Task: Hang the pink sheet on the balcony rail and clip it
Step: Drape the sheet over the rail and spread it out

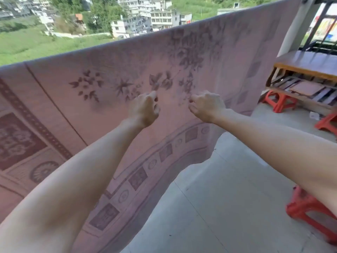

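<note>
Pink sheet (127, 57) draped smooth, floral print, left hand (144, 110), right hand (207, 105), fingers curled, pinching cloth

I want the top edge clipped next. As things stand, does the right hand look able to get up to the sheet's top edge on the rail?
Probably yes. The right hand is at the pink sheet, well below its top edge, and nothing lies between them. No clip is visible.

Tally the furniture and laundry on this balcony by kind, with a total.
Pink sheet: 1
Red stools: 3
Wooden table: 1
Clips: 0 in view
Total: 5
</note>
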Motion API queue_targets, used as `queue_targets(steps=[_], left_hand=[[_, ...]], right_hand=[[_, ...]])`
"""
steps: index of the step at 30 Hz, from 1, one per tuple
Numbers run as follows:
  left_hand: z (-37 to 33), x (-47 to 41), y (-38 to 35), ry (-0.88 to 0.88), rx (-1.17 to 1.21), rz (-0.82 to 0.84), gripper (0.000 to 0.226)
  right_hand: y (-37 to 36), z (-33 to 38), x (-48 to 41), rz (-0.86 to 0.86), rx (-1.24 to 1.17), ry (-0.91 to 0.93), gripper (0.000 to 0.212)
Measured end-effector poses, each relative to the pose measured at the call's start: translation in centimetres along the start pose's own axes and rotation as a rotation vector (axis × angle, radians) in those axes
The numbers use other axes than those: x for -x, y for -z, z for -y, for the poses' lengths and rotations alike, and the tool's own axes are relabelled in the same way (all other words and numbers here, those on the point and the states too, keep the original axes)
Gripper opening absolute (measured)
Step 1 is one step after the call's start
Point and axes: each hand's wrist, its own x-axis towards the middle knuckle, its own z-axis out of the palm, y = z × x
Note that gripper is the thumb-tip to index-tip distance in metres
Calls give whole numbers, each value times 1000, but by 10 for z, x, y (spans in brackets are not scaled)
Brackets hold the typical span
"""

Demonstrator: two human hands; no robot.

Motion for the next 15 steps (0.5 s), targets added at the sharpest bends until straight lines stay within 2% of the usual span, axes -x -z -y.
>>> queue_targets(steps=[4, 15], left_hand=[[-50, -33, -80, -41, 49, 207, 26], [-180, -177, -286, -288, -4, 592, 30]], right_hand=[[-37, -83, 28, 136, 30, -155, 34], [-133, -312, 70, 413, 53, -643, 32]])
